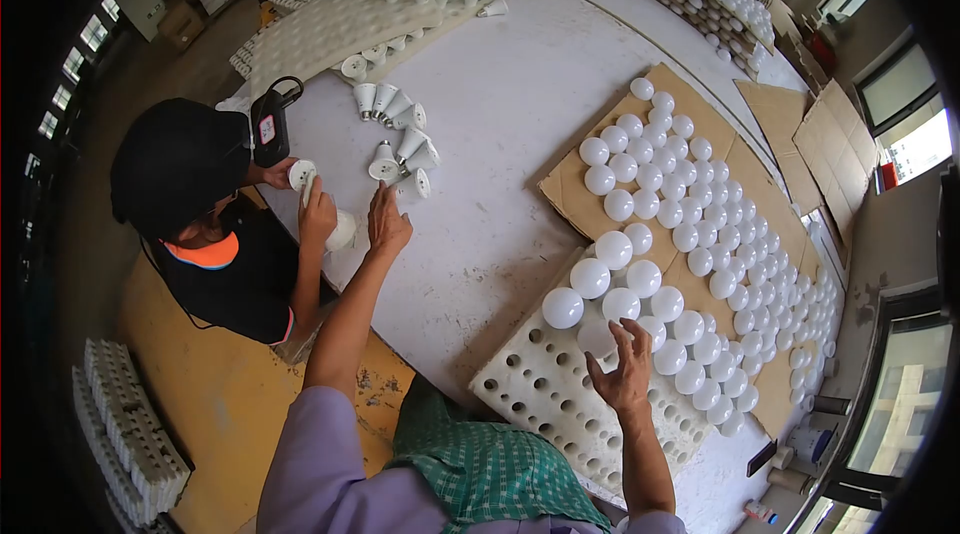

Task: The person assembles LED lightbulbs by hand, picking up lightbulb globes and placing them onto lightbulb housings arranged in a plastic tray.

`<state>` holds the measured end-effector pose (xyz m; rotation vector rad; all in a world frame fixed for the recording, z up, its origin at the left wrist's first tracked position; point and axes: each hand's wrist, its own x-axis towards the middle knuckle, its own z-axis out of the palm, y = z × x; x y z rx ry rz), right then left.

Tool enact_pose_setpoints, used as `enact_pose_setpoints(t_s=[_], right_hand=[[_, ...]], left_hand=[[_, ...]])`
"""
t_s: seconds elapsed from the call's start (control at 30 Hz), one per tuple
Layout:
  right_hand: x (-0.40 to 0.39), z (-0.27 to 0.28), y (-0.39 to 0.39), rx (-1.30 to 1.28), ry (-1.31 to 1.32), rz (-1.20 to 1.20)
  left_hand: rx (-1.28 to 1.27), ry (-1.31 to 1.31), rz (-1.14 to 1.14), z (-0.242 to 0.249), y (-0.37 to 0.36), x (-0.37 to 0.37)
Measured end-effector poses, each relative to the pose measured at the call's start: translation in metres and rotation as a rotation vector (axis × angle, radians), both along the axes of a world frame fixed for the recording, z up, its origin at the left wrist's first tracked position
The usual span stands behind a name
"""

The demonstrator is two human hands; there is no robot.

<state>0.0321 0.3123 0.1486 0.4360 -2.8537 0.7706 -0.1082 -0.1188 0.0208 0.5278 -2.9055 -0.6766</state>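
My left hand (388,226) reaches out with fingers extended, fingertips right at the lower edge of a white LED bulb base (383,168). More bulb bases (411,143) with metal screw caps lie in a loose curve just beyond it. My right hand (624,371) hovers over the foam tray, thumb and fingers spread beside a white round bulb cover (597,338). Several similar covers (643,279) rest in rows on the far part of the white foam tray (540,389), whose near holes show bare.
At left, a co-worker in a black cap (180,164) holds a bulb base (302,175). Cardboard (580,179) at right carries many round covers (648,177). A stacked tray of bulb bases (330,34) stands at the back left. Foam trays (135,434) are stacked lower left.
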Motion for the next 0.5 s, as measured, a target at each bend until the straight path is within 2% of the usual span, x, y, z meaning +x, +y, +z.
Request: enact_pose_setpoints(t_s=[0.03, 0.1, 0.17, 0.23, 0.3, 0.33, 0.4, 0.43, 0.5], right_hand=[[-0.004, 0.002, 0.007, -0.044, 0.061, -0.016], [-0.022, 0.016, 0.019, -0.195, 0.079, -0.115], [-0.049, 0.017, 0.044, -0.244, 0.139, -0.223], [-0.084, 0.014, 0.073, -0.211, 0.034, -0.329], [-0.125, 0.008, 0.091, -0.051, -0.169, -0.366], [-0.144, 0.002, 0.094, -0.045, -0.178, -0.371], [-0.178, -0.012, 0.097, 0.137, -0.411, -0.31], [-0.193, -0.02, 0.095, 0.139, -0.419, -0.309], [-0.215, -0.037, 0.083, 0.325, -0.439, -0.133]], left_hand=[[0.005, -0.006, -0.003, -0.009, -0.009, -0.008], [-0.139, -0.03, -0.021, -0.03, -0.02, -0.026], [-0.194, -0.059, -0.1, -0.029, -0.016, -0.034], [-0.258, -0.114, -0.1, -0.03, -0.007, -0.039], [-0.247, -0.044, -0.115, -0.033, 0.003, -0.039], [-0.268, -0.026, -0.169, -0.035, 0.006, -0.038], [-0.249, -0.022, -0.241, -0.044, 0.012, -0.035], [-0.248, -0.03, -0.241, -0.042, 0.018, -0.032], [-0.065, -0.128, -0.253, -0.039, 0.03, -0.022]])
